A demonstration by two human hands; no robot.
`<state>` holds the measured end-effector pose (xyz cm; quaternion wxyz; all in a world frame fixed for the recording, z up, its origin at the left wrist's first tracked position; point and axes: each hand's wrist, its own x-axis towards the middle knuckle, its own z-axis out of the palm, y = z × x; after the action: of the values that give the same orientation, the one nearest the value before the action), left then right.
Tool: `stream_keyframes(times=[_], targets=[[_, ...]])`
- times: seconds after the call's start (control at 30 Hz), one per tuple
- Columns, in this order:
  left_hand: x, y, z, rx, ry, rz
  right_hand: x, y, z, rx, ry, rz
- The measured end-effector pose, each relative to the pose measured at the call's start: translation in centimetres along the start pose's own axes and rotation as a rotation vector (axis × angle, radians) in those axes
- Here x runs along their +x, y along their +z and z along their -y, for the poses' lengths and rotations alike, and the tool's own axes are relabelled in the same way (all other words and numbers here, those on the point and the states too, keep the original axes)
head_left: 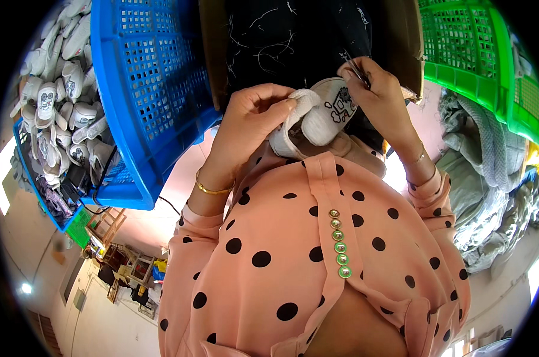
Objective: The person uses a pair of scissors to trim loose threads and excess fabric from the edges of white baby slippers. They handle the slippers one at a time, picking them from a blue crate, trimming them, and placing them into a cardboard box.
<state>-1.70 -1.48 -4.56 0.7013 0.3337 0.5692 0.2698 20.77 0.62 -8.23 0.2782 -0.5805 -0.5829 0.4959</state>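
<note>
A small off-white cloth shoe (320, 127) with a dark cartoon print on its toe is in front of my chest. My left hand (254, 116) pinches its raised edge between thumb and fingers. Closed around small metal thread snips (358, 72), my right hand (377, 98) is at the printed end of the shoe, with its fingers against it. The blades point up and away from me. Part of the snips is hidden in the palm. Beneath the hands, dark cloth (269, 41) over my lap carries several loose white threads.
At the left stands a blue plastic crate (153, 77), beside a heap of similar pale shoes (61, 107). A green crate (469, 56) is at the upper right, above piled grey-white fabric (483, 196). Cardboard edges (213, 53) flank my lap. Wooden stools (105, 229) stand farther off, lower left.
</note>
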Motion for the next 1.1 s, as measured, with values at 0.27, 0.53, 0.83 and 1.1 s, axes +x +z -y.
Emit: stream_keyframes(times=[0.27,0.53,0.83,1.1], targets=[[-1.0,1.6,-1.1,0.974,1.020,-0.106,-3.1,-1.3,3.7,0.505,0.396,0.353],[-0.8,0.8,1.3,1.173,1.312,-0.236,-3.9,0.1,3.3,0.795,0.466,0.249],[-0.4,0.9,0.3,0.900,1.028,-0.212,-4.2,0.8,2.7,0.845,0.356,0.192],[0.9,0.6,0.7,1.035,0.983,-0.189,-4.7,2.3,1.6,0.776,0.333,0.124]])
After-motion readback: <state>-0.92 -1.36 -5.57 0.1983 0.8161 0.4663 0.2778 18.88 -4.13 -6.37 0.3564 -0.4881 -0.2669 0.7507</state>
